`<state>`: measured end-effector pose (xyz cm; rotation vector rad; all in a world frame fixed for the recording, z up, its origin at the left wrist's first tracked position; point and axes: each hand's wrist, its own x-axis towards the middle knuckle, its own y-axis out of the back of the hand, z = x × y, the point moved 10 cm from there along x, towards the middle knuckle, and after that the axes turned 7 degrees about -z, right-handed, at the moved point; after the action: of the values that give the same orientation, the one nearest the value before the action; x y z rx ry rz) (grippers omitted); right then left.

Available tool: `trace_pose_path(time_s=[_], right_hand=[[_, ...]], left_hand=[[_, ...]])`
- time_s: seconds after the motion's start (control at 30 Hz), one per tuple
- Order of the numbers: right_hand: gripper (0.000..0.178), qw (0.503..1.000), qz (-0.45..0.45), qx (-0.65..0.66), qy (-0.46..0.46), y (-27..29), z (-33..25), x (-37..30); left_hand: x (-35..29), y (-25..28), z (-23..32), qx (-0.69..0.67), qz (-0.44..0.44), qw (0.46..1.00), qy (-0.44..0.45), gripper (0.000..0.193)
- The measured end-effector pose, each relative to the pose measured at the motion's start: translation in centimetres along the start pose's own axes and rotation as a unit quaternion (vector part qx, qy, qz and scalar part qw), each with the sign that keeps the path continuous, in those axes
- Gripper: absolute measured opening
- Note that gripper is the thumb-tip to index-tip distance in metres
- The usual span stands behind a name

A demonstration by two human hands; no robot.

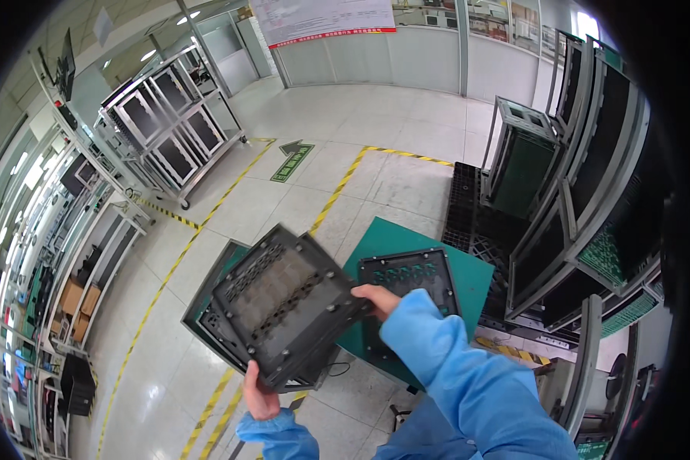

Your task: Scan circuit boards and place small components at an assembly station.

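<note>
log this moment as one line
left hand: gripping perforated dark tray, near edge | right hand: gripping same tray, right side | similar tray: on green surface

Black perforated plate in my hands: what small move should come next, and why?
Perhaps turn the black perforated plate slightly to square it with the black frame underneath: it looks askew above that frame. Your left hand grips its near corner and your right hand its right side, so both can steer; contact beneath is unclear.

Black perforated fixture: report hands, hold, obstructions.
Left hand at near corner, right hand at right corner, both holding black perforated fixture. Second fixture on green tabletop to the right, partly behind blue sleeve. No obstruction apparent.
</note>
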<state>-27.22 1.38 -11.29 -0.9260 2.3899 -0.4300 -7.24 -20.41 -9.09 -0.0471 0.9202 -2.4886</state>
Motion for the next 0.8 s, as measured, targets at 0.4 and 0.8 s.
trace_pose_path(time_s=[0.4,0.8], right_hand=[[0.048,0.966,0.19,0.127,0.119,1.4,-1.4,-13.4],[0.021,0.841,0.141,-0.329,0.406,-23.0,-10.0,-12.8]], left_hand=[[1.1,-5.7,-1.3,-0.051,-0.055,0.981,0.18,0.037],[5.2,18.1,14.1,0.34,0.208,0.913,-0.09,0.056]])
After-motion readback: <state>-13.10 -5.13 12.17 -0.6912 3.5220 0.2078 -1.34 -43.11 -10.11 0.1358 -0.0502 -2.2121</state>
